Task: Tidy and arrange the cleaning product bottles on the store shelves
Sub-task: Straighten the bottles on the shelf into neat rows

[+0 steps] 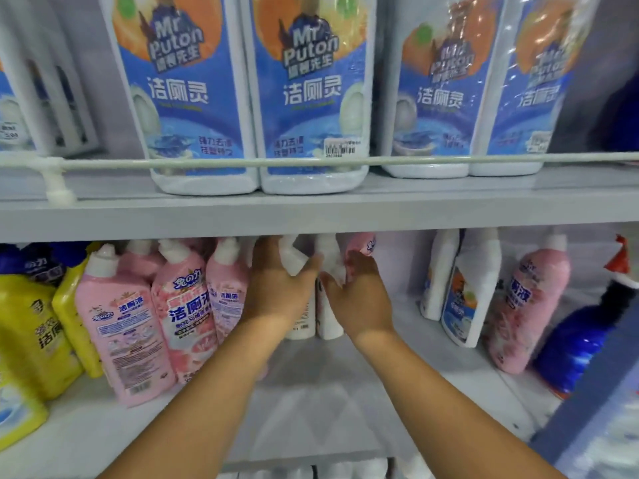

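yellow bottles [31, 326]: far left of the lower shelf [328, 402], upright, crowded together, labels forward.

pink bottles [162, 305]: next along, a tight group just left of the hands. Long axes near vertical but leaning, white angled caps tipped up and toward the right. Front one has its back label to the camera.

left hand [280, 281]: reached deep under the upper shelf edge [311, 216]. Fingers curled round the neck of a white bottle [304, 323], at the angled cap. Grip looks closed on it; the fingertips themselves are hidden behind the neck.

white bottle: stands at the back of the lower shelf, long axis vertical, nozzle slanting up and to the left. Lies directly ahead of the left palm.

second white bottle [330, 319]: touching the first on its right, also upright, cap just under the upper shelf. Its neck sits between the two hands.

right hand [359, 288]: palm turned inward, fingers wrapped at the neck of the second white bottle. A pink bottle top [361, 243] shows just behind the fingers; cannot tell whether they touch it too.

key relation: both bottles stand beyond the fingers, each hand equally near its own one. Judgement: any pull must come toward the camera and slightly down, since caps nearly meet the upper shelf.

bare shelf area: open floor in front of the white pair, between pink group and right-hand group.

right-hand group [473, 288]: white bottles with blue labels and a pink one, upright, well apart from the hands.
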`<action>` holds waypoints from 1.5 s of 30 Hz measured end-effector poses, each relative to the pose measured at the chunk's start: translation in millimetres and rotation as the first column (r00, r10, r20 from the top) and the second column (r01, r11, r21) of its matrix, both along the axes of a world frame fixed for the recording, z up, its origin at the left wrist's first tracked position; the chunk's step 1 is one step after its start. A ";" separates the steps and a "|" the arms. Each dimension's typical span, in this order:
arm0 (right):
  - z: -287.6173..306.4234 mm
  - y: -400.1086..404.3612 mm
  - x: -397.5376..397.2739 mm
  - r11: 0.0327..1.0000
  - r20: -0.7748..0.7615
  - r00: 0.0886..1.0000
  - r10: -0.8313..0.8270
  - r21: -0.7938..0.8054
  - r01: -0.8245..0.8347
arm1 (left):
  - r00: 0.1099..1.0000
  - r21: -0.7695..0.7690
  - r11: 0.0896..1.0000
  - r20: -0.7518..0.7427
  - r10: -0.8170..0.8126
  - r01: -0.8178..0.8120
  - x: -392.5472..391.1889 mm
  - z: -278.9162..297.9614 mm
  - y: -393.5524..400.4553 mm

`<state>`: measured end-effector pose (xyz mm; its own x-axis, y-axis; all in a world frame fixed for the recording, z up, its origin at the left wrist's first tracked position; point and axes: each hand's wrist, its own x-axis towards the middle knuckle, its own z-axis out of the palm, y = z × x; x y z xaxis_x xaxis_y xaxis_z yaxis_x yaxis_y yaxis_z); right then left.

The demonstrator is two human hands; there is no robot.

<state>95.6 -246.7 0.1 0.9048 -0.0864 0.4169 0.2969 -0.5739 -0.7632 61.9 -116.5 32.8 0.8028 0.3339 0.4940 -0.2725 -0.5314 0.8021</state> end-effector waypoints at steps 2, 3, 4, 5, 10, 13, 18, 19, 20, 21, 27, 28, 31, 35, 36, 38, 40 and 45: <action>-2.9 3.7 2.2 0.994 -0.002 1.000 -0.023 -0.104 0.022 | 1.000 0.054 0.998 0.006 0.022 -0.023 18.6 -1.1 -1.9; -4.7 5.4 3.0 0.989 -0.005 0.999 -0.039 -0.143 0.038 | 0.999 0.091 0.995 -0.006 0.043 -0.042 27.9 -3.5 -1.0; -6.7 6.8 4.0 0.984 -0.012 0.998 -0.056 -0.168 0.053 | 0.996 0.123 0.990 -0.035 0.077 -0.072 35.3 -4.6 -0.5; -8.4 7.5 5.5 0.980 -0.026 0.997 -0.076 -0.188 0.070 | 0.991 0.140 0.985 -0.070 0.111 -0.100 42.1 -5.5 0.4; -20.4 9.6 15.6 0.966 -0.105 0.985 -0.137 -0.235 0.110 | 0.958 0.188 0.964 -0.181 0.224 -0.190 53.3 -1.6 -1.3; -30.3 11.7 21.7 0.993 -0.160 0.984 -0.080 -0.102 0.064 | 0.950 0.186 0.968 -0.232 0.211 -0.170 47.2 -1.0 -3.4; -28.3 -4.1 22.8 0.999 -0.177 0.984 -0.013 -0.045 0.005 | 0.974 0.043 0.998 -0.221 0.058 -0.049 29.5 -9.7 -5.9; -28.4 -10.9 20.2 0.999 -0.184 0.983 -0.005 -0.046 -0.004 | 0.974 0.032 0.999 -0.223 0.037 -0.031 24.8 -11.4 -6.3; -28.6 -18.8 16.5 0.998 -0.194 0.981 -0.005 -0.055 -0.006 | 0.974 0.034 0.999 -0.227 0.017 -0.009 19.3 -12.4 -7.5; -28.3 -27.5 11.8 0.998 -0.218 0.976 -0.006 -0.067 -0.009 | 0.973 0.052 0.999 -0.231 0.004 0.008 14.3 -13.5 -9.3; -20.8 -89.9 -38.7 0.997 -0.293 0.955 0.046 -0.042 -0.061 | 0.983 0.102 0.994 -0.184 -0.013 0.032 -15.3 -11.3 -19.9; -21.2 -99.9 -47.0 0.997 -0.297 0.952 0.068 -0.018 -0.077 | 0.982 0.085 0.996 -0.190 -0.020 0.037 -20.5 -11.0 -19.5; -22.8 -125.9 -64.6 0.984 -0.304 0.936 0.175 0.029 -0.175 | 0.978 0.018 0.997 -0.197 -0.067 0.072 -37.5 -15.3 -17.0; -25.2 -145.7 -75.8 0.959 -0.289 0.915 0.281 0.129 -0.254 | 0.965 -0.076 0.995 -0.248 -0.086 0.069 -54.4 -35.5 -15.7; -27.2 -146.5 -76.8 0.955 -0.278 0.916 0.289 0.146 -0.257 | 0.956 -0.105 0.993 -0.278 -0.087 0.060 -57.2 -44.3 -16.9; -32.1 -145.3 -77.4 0.943 -0.255 0.917 0.307 0.212 -0.257 | 0.941 -0.188 0.981 -0.321 -0.105 0.045 -61.5 -63.2 -21.0; -34.1 -140.6 -77.5 0.922 -0.238 0.908 0.344 0.267 -0.280 | 0.938 -0.246 0.969 -0.329 -0.108 0.025 -65.4 -76.0 -25.4; -37.8 -132.6 -74.9 0.900 -0.208 0.896 0.392 0.287 -0.327 | 0.951 -0.323 0.944 -0.308 -0.035 -0.070 -87.6 -80.1 -32.6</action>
<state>20.7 -379.3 -37.7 0.9641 0.1980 0.1769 0.2251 -0.2558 -0.9402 -25.6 -149.1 -47.3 0.8891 0.4494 0.0870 0.0200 -0.2282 0.9734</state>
